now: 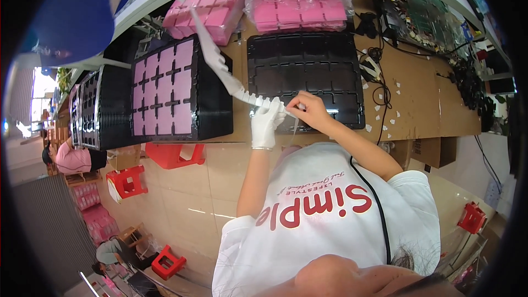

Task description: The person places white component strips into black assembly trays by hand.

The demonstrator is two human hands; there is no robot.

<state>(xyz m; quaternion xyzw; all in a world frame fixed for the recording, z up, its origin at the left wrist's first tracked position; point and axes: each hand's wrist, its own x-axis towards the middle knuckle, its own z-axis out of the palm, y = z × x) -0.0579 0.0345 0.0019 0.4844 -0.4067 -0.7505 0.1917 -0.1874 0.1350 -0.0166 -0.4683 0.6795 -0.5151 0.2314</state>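
A long white notched plastic strip [218, 69] comes down from the upper left to my hands. My left hand [265, 127], in a white glove, is closed around its lower end. Right beside it, my bare right hand [311, 112] pinches at the strip's end with thumb and fingertips. A thin pale tail [296, 126] hangs below the fingers; what exactly they grip is too small to make out. Both hands are over the near left part of a black compartmented tray [305, 49], which lies on the cardboard-covered table.
Left stands a stack of black trays with a pink insert [162, 91] on top. Pink sheet stacks [297, 0] lie at the back. Circuit boards [418, 14] and black cables [379, 77] are at right, with white scraps around. Red stools [168, 261] and other people are behind.
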